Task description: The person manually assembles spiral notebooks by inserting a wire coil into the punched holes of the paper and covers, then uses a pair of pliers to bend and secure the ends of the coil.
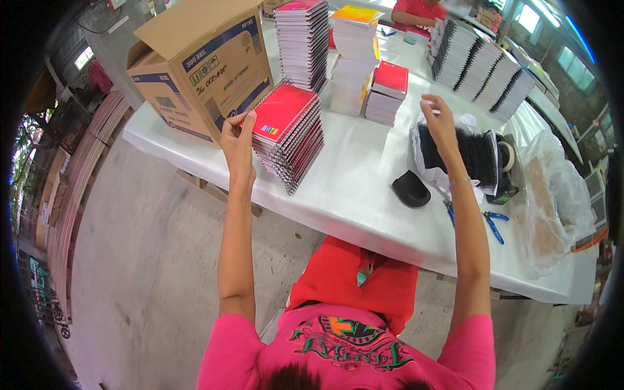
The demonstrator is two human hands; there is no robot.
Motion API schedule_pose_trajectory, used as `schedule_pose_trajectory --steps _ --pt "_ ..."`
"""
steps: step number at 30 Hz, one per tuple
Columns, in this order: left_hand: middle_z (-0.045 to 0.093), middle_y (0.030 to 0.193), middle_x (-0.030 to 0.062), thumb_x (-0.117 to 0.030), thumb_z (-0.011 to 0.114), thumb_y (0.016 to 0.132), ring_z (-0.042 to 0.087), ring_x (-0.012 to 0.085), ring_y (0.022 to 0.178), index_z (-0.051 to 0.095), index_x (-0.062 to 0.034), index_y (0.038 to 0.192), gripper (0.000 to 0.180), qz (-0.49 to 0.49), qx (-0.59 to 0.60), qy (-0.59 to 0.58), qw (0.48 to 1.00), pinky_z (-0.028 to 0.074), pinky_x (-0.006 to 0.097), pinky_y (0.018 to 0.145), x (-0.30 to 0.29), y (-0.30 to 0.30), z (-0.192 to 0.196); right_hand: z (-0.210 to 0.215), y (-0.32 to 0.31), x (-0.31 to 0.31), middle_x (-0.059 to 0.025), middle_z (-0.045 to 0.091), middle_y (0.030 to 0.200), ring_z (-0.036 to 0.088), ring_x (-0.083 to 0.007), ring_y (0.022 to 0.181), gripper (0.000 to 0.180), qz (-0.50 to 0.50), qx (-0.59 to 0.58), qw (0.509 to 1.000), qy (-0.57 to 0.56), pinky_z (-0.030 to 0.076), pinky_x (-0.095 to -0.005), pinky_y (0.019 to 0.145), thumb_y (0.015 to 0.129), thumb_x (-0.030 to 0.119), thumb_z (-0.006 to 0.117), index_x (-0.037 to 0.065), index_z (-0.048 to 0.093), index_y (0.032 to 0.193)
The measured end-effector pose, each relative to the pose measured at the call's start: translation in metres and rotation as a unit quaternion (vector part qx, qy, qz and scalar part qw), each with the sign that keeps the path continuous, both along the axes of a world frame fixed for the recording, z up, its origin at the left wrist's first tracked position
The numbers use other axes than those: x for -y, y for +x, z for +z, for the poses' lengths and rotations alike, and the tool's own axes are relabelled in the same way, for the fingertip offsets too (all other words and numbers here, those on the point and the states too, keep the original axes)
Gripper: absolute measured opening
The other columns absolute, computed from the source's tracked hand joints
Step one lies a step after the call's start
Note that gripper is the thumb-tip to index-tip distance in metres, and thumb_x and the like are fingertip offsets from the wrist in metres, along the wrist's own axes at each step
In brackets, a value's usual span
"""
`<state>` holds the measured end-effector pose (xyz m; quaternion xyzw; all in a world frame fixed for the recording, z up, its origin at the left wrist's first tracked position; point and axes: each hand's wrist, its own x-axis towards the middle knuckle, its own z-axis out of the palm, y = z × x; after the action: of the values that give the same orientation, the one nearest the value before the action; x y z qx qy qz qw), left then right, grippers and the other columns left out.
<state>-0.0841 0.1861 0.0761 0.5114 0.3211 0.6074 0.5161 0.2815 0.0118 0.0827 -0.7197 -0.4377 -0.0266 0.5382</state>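
Observation:
My left hand [239, 140] pinches the near left edge of the top red spiral notebook [284, 112], on a stack of wire-bound notebooks [296, 156] near the table's front edge. My right hand [439, 125] is raised, fingers loosely bent and apart, with nothing visible in it. It is nearest to a bundle of black binding coils [478, 156] lying in white wrapping. Just beyond, to its left, stands a short pile of red-covered, unbound page blocks [390, 84].
A large cardboard box [208, 78] stands open at the left. Behind are tall stacks of notebooks [302, 49] and a yellow-topped paper pile [354, 55]. Blue-handled pliers [495, 226], a black cup-like piece [411, 189] and clear plastic [552, 195] lie right. Another person [416, 13] sits opposite.

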Motion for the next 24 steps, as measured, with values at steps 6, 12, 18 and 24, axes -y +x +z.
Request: schedule_pose_trajectory --steps 6,12,18,24 --pt "0.057 0.097 0.0065 -0.038 0.053 0.101 0.051 0.0145 0.093 0.058 0.0003 0.104 0.038 0.02 0.039 0.014 0.999 0.039 0.028 0.087 0.008 0.015 0.004 0.0 0.027 -0.074 -0.0163 0.063 0.094 0.06 -0.0194 0.074 0.07 -0.057 -0.187 0.981 0.001 0.048 -0.0313 0.056 0.09 0.05 0.064 -0.006 0.047 0.128" --pt "0.055 0.09 0.0069 -0.038 0.041 0.105 0.049 0.017 0.087 0.06 0.0027 0.093 0.047 0.094 0.021 0.086 0.992 0.04 0.032 0.085 -0.012 0.027 -0.01 -0.016 0.015 -0.108 -0.0193 0.063 0.098 0.062 -0.0199 0.076 0.069 -0.081 -0.21 0.974 0.01 0.049 -0.0319 0.056 0.087 0.043 0.069 -0.007 0.045 0.128" --pt "0.057 0.086 0.0077 -0.038 0.04 0.106 0.051 0.0168 0.084 0.061 0.0032 0.088 0.049 0.133 0.033 0.086 0.987 0.041 0.032 0.083 -0.011 0.037 -0.008 -0.021 0.025 -0.108 -0.0224 0.062 0.108 0.064 -0.0244 0.092 0.07 -0.062 -0.259 0.964 -0.007 0.053 -0.037 0.071 0.084 0.04 0.073 -0.007 0.046 0.129" --pt "0.06 0.089 0.0095 -0.039 0.04 0.105 0.053 0.018 0.087 0.063 0.0041 0.09 0.051 0.123 0.029 0.072 0.989 0.042 0.032 0.085 -0.007 0.042 -0.007 -0.019 0.043 -0.103 -0.0186 0.065 0.105 0.065 -0.0242 0.09 0.061 -0.028 -0.288 0.957 -0.018 0.054 -0.0355 0.07 0.083 0.038 0.074 -0.005 0.054 0.121"
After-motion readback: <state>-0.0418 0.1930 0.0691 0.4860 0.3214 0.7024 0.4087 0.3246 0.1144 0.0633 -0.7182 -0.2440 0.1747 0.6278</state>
